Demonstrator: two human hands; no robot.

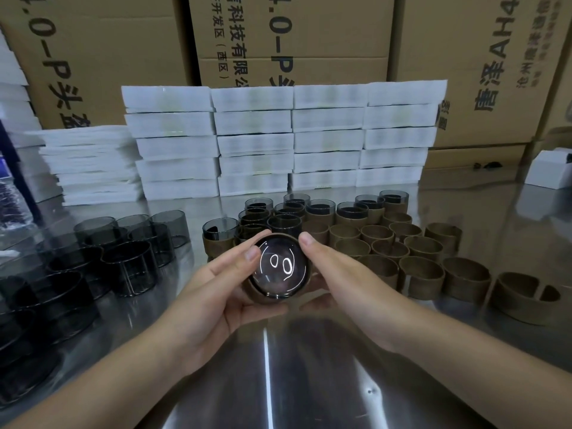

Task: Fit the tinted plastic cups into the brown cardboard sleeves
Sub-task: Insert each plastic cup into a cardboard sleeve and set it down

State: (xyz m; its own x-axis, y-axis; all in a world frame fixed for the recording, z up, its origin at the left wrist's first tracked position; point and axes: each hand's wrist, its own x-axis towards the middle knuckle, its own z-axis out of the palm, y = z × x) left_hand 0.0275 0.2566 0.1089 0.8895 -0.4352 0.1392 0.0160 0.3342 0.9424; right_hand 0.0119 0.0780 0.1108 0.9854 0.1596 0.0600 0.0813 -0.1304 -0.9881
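Cup [280, 269] sits inside a brown sleeve [301, 289], held above the steel table [309, 382] with its base toward the camera. To seat it well, press evenly and keep cup and sleeve aligned. Left hand [216, 292] cradles from below; right hand [337, 270] clamps the side, thumbs on the rim.

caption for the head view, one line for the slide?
Both hands, left and right, hold a tinted cup in a cardboard sleeve over the steel table.
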